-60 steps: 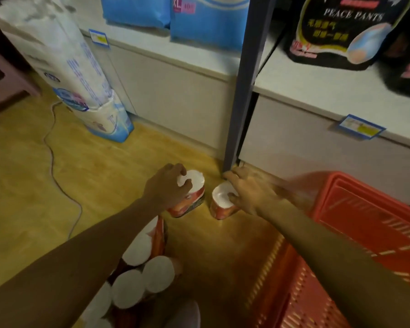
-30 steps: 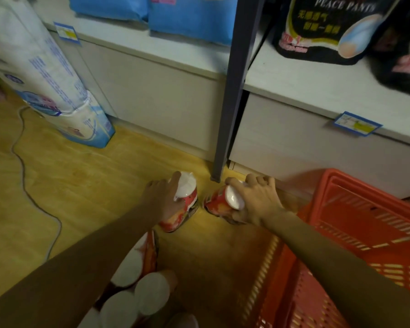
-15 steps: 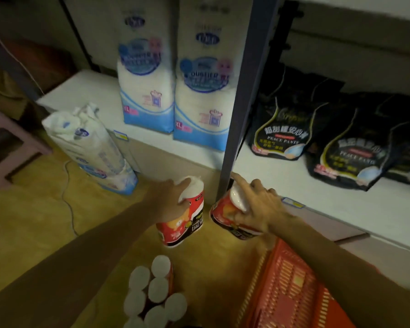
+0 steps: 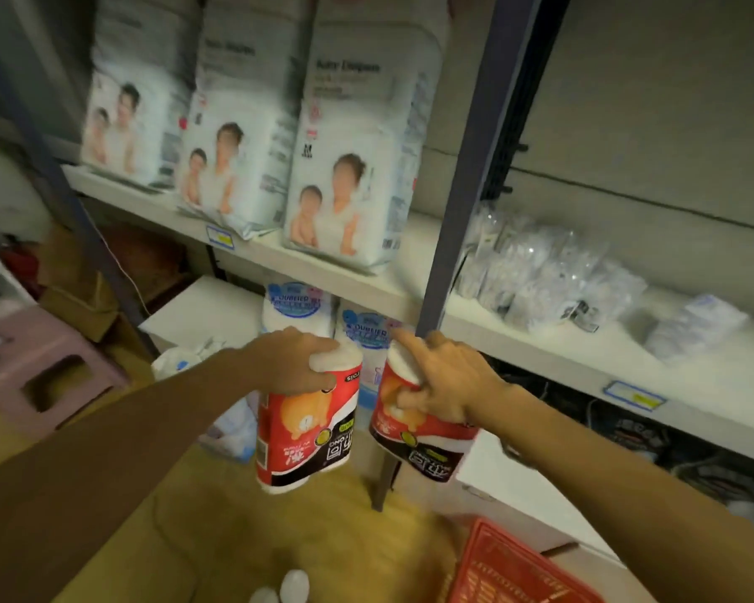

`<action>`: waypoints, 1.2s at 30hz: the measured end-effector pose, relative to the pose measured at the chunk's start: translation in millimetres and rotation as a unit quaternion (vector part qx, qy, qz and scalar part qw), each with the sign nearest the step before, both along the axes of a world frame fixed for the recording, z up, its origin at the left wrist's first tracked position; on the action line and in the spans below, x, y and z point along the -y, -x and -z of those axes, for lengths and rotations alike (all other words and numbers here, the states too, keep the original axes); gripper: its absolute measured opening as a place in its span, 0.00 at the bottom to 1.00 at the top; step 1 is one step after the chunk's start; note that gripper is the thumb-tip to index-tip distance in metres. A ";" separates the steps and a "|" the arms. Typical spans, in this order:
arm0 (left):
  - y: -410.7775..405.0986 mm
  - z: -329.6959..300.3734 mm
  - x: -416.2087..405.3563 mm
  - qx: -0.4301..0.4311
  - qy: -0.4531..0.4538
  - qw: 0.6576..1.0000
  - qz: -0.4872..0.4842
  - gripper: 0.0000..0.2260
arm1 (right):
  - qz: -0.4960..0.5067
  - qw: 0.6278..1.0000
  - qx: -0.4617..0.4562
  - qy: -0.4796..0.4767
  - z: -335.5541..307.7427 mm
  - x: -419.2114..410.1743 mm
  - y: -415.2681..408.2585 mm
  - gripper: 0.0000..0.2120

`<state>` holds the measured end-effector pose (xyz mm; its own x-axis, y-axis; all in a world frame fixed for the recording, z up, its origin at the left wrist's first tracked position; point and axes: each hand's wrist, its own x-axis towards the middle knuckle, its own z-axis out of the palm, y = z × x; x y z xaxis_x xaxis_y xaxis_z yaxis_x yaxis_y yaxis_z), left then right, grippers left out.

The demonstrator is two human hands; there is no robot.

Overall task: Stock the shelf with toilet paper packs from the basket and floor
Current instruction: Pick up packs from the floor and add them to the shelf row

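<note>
Left hand grips one red toilet paper pack by its top, right hand grips another, both raised before a shelf.

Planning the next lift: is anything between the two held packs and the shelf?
The dark upright post rises right behind the right hand's pack; diaper bags crowd the shelf left of it. Right of it looks open.

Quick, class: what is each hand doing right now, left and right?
Left hand: grips the top of the left toilet paper pack.
Right hand: grips the right toilet paper pack, index finger extended.
</note>
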<state>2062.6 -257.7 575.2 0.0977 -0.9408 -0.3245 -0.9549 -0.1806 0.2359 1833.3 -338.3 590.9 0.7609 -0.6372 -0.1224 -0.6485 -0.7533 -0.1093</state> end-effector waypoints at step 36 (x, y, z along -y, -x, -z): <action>146.9 -405.2 44.0 0.071 0.094 0.967 0.225 0.27 | 0.250 0.848 0.463 0.063 -442.9 -37.4 233.9 0.34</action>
<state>1915.7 -301.7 980.4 -0.3038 -0.9398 -0.1563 -0.9521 0.2936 0.0848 1599.4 -300.9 1033.8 0.1245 -0.8721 0.4731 -0.5698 -0.4533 -0.6855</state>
